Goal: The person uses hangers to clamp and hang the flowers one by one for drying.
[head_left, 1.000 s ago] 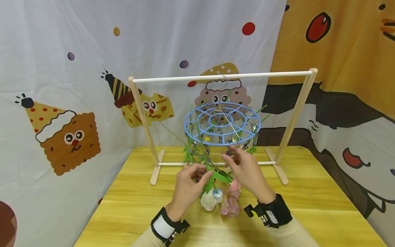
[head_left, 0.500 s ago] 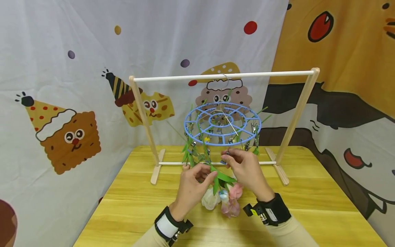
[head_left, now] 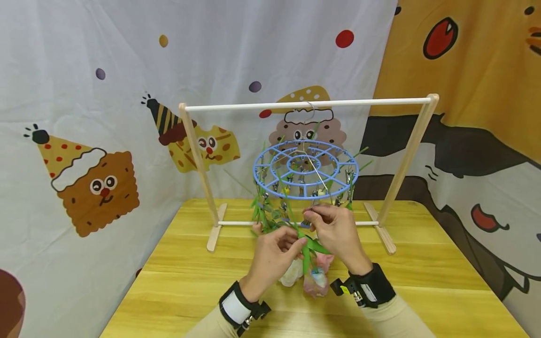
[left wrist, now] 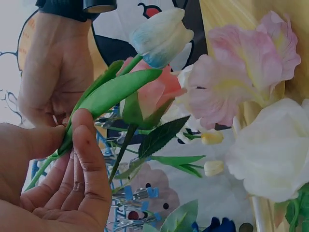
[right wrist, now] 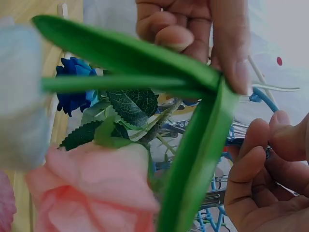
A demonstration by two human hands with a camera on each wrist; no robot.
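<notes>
My left hand (head_left: 275, 256) pinches the green stem of a white-and-blue tulip (left wrist: 161, 41) between thumb and forefinger, where its long leaves branch off. The flower head points down and toward me. My right hand (head_left: 338, 232) holds a small clip (head_left: 305, 224) with a blue tip under the front of the blue round clip hanger (head_left: 305, 197); its fingertips partly hide the clip. In the left wrist view, a pink rose (left wrist: 157, 92), a pale pink flower (left wrist: 241, 65) and a white flower (left wrist: 270, 150) hang close beyond the tulip.
The hanger hooks onto the white top rod (head_left: 236, 107) of a wooden rack standing on the wood-grain table (head_left: 177, 277). Flowers with long stems hang among its metal clips, including a blue rose (right wrist: 75, 84). A printed cloth (head_left: 203, 51) covers the wall behind.
My left hand has moved right with the tulip, bringing its stem and leaves closer to my right hand. The right hand has dipped slightly, drawing the clip down from the hanger's front.
</notes>
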